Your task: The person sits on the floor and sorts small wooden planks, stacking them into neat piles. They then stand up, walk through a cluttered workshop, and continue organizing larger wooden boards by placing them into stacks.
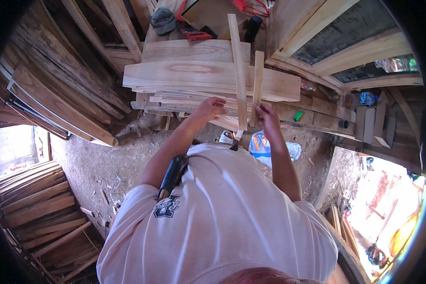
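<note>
My right hand (266, 117) pinches the lower end of a short wooden strip (258, 78), which points away from me. To its left, a longer wooden strip (237, 61) reaches from near my body across the boards; its near end has a pale tip. My left hand (210, 111) is beside that longer strip, thumb and fingers apart, with nothing visible in them. Beneath and beyond both strips lie wide planed boards (184, 75) and a stack of thin slats (175, 98). A black object (174, 173), its kind unclear, shows by my left upper arm.
A grey cap (163, 21), red-framed item (194, 34) and dark cylinder (253, 28) sit at the bench's far end. Long planks (57, 90) lean at left; stacked lumber (38, 203) is lower left. Wooden frames (317, 33) stand right. A plastic bag (262, 146) lies below the bench.
</note>
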